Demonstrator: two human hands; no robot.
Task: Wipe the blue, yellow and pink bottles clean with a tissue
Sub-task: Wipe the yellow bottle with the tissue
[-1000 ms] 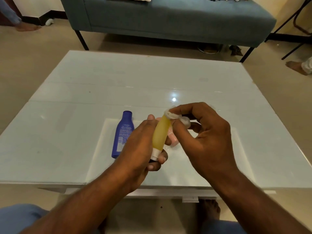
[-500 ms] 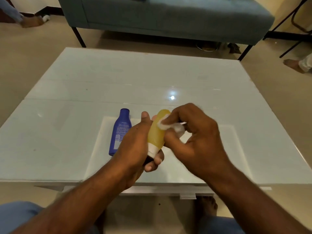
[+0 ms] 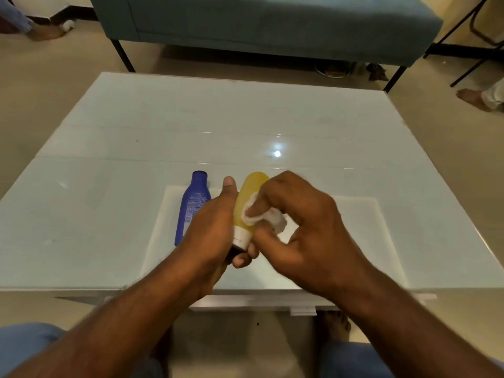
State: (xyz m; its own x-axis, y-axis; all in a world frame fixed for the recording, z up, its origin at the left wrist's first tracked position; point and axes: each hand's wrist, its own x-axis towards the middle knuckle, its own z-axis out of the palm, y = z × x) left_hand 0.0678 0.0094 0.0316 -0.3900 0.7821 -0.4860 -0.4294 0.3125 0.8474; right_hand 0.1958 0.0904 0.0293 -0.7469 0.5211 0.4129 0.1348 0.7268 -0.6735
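Sofa (image 3: 272, 25): blue-grey, at the far side of the room, beyond the work area. A bare foot (image 3: 470, 98) of another person shows at the right edge.

Tabletop (image 3: 245, 118): white, glossy, with a lamp reflection near centre. A pale mat (image 3: 354, 227) lies on its near part.

Left hand (image 3: 210, 241): fingers curled round the capped lower end of the yellow bottle, thumb up along its side; a firm grip.

Right hand (image 3: 302, 225): fingers closed on a wadded tissue, pressing it against the bottle's side about midway up.

Blue bottle (image 3: 192, 205): lying flat, cap away from the person, partly on the mat, just beside the left hand and untouched.

Yellow bottle (image 3: 246, 200): held clear of the tabletop, white cap (image 3: 241, 237) downward, tilted slightly right.

Tissue (image 3: 261, 215): white, crumpled small.

Pink bottle: not visible; possibly hidden behind the hands.

Assessment: wiping of the yellow bottle is in hand. The bottle appears to be light, smooth plastic, likely slippery and somewhat squeezable. Holding at the stiffer cap end is sound, since it leaves the body free for wiping. The tissue is soft and may tear under hard rubbing.
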